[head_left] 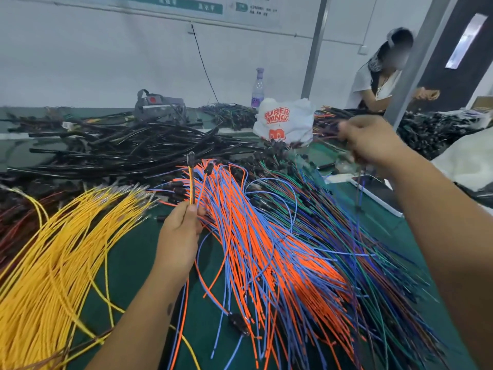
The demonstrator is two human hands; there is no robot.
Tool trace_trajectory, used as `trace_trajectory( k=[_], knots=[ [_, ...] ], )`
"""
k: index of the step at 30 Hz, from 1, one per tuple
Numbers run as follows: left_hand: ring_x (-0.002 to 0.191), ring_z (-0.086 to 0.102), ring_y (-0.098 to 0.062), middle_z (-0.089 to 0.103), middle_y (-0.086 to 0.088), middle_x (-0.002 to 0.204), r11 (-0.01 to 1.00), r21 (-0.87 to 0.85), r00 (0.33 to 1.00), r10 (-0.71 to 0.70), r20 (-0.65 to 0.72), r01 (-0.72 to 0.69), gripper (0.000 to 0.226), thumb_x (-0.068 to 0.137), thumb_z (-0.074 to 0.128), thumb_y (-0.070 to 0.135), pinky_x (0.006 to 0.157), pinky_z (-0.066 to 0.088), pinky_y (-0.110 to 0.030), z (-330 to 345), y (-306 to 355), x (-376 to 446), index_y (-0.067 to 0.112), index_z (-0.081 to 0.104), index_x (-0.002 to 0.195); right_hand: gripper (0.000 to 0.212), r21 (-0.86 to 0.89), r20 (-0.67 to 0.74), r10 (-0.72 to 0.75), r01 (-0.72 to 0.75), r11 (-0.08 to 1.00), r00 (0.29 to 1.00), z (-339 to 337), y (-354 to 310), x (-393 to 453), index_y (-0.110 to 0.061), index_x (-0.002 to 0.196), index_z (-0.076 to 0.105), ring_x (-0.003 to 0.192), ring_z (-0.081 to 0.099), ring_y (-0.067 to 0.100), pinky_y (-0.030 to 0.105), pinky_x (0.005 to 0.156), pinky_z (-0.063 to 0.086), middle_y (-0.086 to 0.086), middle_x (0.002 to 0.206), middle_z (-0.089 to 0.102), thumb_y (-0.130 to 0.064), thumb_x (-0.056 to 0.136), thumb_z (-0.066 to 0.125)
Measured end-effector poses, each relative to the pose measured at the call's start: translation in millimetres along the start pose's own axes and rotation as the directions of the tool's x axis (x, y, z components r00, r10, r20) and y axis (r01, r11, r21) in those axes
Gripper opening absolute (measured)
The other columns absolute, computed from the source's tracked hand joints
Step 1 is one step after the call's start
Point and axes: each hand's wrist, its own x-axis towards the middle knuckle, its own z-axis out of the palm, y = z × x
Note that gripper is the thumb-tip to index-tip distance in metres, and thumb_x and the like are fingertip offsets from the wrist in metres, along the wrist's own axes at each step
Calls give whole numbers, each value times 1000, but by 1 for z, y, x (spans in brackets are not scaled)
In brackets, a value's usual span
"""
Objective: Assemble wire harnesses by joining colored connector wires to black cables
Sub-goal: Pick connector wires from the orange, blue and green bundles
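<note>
left hand (181, 225) pinching yellow-orange connector wire (191, 180) upright, mid table | right hand (370, 141) blurred, closed on thin dark wires (358, 188), far right | wire light, floppy, tangle-prone; grip near black plug end | black cables (120, 148) heaped at far edge | orange-blue bundle (266, 249), plastic bag (285, 121) crowd reach

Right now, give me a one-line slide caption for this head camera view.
Left hand holds a connector lead upright over sorted colored wires while the right hand lifts dark wires.
</note>
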Motion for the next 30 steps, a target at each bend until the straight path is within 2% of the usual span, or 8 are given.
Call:
trace_trajectory(
  k=[2,4,7,10,15,19,24,30],
  knots=[
    [47,26,-9,32,11,48,1000,-13,1000,-7,0,7,33,104,35,25,51,22,-31,0,1,0,14,55,81,33,259,-202,32,22,966,979,5,-3,4,-14,66,51,32,30,5,17,36,23,6,59,39,-18,98,49],
    [46,26,-7,32,11,49,999,-30,1000,-16,-4,16,33,104,35,23,50,22,-30,0,1,0,14,55,80,24,331,-146,75,-22,943,986,14,1,1,-13,72,57,36,36,5,20,40,27,5,62,43,-15,96,50],
    [43,26,-4,32,12,47,998,-53,1000,-24,-11,24,33,104,35,23,49,21,-28,2,-1,1,15,55,79,21,-57,92,128,-123,991,988,26,26,-6,-11,110,60,77,59,15,22,67,47,4,91,60,-22,92,62],
    [43,23,-6,30,13,46,996,-80,999,-26,-20,24,34,104,34,20,45,19,-24,2,-3,3,15,54,77,50,-232,-13,158,-156,960,987,29,49,-11,-14,132,52,111,56,26,38,99,44,7,118,56,-30,87,67],
    [42,23,-5,30,13,46,998,-59,999,-34,-22,32,34,104,34,20,47,17,-26,2,-3,3,16,53,77,13,-192,88,147,-128,973,985,52,52,-22,-13,86,69,81,60,22,35,78,47,6,88,66,-26,87,65],
    [42,24,-4,30,13,47,998,-63,999,-33,-24,32,33,104,34,20,47,19,-26,1,0,0,15,53,78,26,-514,213,214,-77,854,953,80,57,-26,-5,95,69,105,57,36,39,93,45,21,102,67,-29,86,66],
    [42,25,-4,31,12,47,998,-48,999,-47,-27,46,33,104,34,21,46,21,-25,2,2,1,15,53,78,16,-799,147,-66,157,581,987,92,62,-31,-11,97,63,101,57,34,38,85,42,14,104,64,-24,91,55],
    [44,25,-7,32,11,49,998,-27,998,-57,-34,56,32,104,35,22,50,20,-29,2,3,-1,15,55,80,19,-528,-53,-102,59,847,993,77,51,-16,-4,96,53,85,59,36,39,71,44,21,96,63,-18,100,41]
  ],
)
